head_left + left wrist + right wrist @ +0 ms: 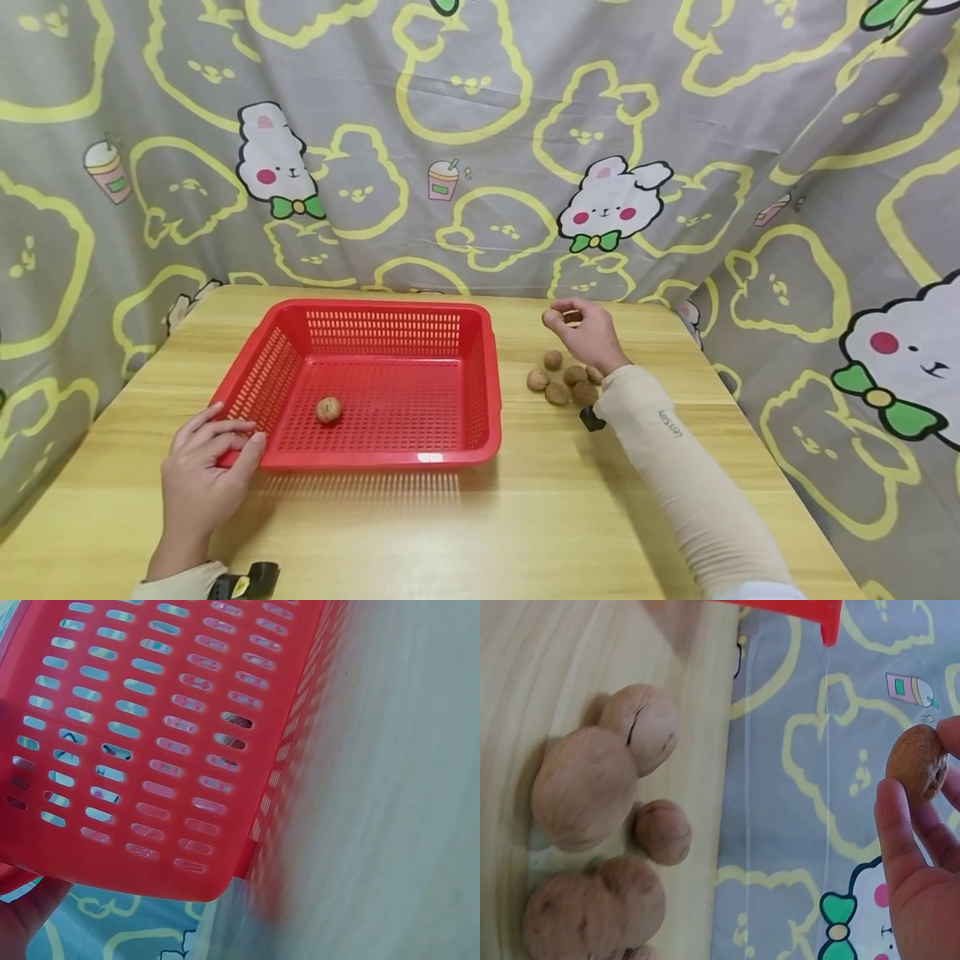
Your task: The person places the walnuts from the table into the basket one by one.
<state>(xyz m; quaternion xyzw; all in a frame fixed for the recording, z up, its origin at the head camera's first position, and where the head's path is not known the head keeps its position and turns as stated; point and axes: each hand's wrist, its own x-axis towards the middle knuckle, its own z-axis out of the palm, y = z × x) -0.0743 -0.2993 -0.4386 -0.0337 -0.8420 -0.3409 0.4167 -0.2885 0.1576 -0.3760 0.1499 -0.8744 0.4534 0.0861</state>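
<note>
Fingers (896, 829) of right hand (592, 337) pinching one walnut (917, 765), held above table (465, 542) near loose walnuts (576, 375). Left hand (206, 471) grips red plastic basket (360, 459) at near-left corner; second walnut (328, 409) inside.

Cartoon-print curtains (480, 150) around a wood-grain table (420, 533) suggest a homelike corner.
</note>
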